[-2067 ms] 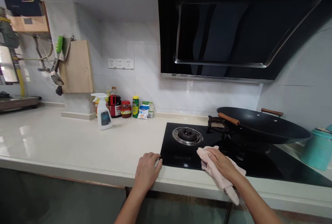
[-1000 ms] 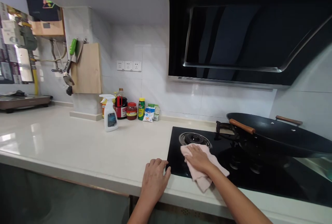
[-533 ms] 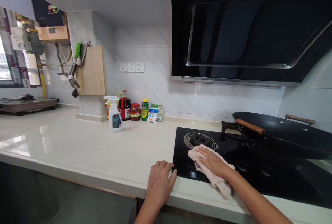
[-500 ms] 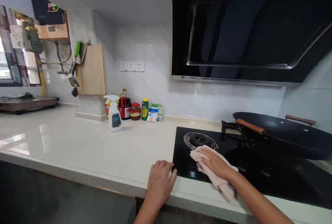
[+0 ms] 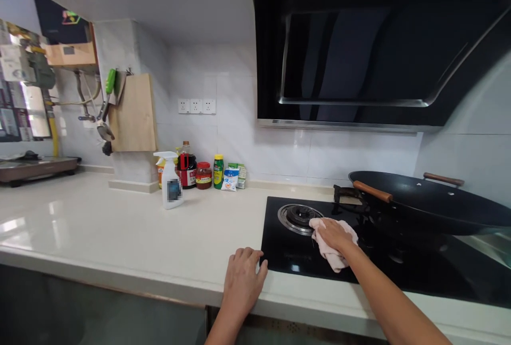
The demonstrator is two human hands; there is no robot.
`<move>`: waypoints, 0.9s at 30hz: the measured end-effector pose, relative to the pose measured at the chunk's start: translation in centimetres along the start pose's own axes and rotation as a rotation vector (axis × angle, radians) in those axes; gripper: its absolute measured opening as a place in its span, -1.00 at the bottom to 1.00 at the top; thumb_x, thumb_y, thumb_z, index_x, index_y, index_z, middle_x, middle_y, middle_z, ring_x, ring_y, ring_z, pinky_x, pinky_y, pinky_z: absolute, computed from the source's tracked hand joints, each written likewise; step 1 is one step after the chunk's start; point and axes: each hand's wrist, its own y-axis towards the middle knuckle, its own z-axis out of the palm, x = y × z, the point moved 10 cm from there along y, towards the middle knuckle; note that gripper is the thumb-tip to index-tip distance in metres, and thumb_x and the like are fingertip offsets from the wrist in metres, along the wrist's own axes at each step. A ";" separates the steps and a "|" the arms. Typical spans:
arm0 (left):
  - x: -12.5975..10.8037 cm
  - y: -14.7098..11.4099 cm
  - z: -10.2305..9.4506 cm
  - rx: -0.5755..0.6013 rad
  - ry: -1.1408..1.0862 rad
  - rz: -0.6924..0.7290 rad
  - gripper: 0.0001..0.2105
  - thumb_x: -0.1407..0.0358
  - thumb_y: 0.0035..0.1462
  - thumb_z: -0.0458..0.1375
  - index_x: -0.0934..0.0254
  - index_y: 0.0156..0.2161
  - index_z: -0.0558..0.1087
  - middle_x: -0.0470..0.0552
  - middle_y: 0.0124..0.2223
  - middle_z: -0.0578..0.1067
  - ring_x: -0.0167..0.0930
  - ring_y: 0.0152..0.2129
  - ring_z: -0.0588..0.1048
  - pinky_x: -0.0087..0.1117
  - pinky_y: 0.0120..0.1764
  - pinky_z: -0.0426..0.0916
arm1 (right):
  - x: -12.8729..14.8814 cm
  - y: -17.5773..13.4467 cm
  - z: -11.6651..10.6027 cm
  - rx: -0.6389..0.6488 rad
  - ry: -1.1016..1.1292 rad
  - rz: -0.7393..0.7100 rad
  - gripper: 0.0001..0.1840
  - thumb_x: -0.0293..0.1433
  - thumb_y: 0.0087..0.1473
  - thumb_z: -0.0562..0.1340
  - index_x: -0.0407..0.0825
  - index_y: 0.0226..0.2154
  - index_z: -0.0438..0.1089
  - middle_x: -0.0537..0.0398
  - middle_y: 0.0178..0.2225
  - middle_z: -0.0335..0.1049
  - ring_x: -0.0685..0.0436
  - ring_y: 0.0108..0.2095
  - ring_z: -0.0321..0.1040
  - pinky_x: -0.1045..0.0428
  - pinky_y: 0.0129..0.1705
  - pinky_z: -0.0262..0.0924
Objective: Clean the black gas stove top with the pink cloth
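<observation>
My right hand (image 5: 334,234) presses a crumpled pale pink cloth (image 5: 334,261) onto the black glass gas stove (image 5: 279,260), just right of the round left burner (image 5: 300,218). Part of the cloth hangs toward me from under the palm. My left hand (image 5: 243,277) rests on the white countertop (image 5: 191,249), its fingers stretched beside the stove's front left corner and holding nothing. A large black wok (image 5: 431,201) with wooden handles sits over the right side of the stove.
A white spray bottle (image 5: 171,185) stands on the counter, with a jar (image 5: 203,175), a green bottle (image 5: 218,171) and small packets (image 5: 230,179) by the wall. A range hood (image 5: 351,68) overhangs the stove. A cutting board (image 5: 133,113) hangs at left.
My right hand has slid the cloth a little right and away from me, off the stove's front edge. My left hand keeps its place by the corner. The view has shifted slightly.
</observation>
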 end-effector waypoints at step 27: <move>0.2 0.7 0.1 0.036 0.025 0.014 -0.77 0.28 0.33 0.07 0.14 -0.05 0.57 0.02 -0.05 0.60 -0.25 -0.06 0.50 -0.21 -0.05 0.29 | 3.5 -9.5 -0.6 0.097 0.181 -0.263 -0.36 -0.08 0.30 -0.03 0.09 0.33 0.23 0.11 0.43 0.01 -0.22 0.44 -0.12 -0.19 0.46 -0.27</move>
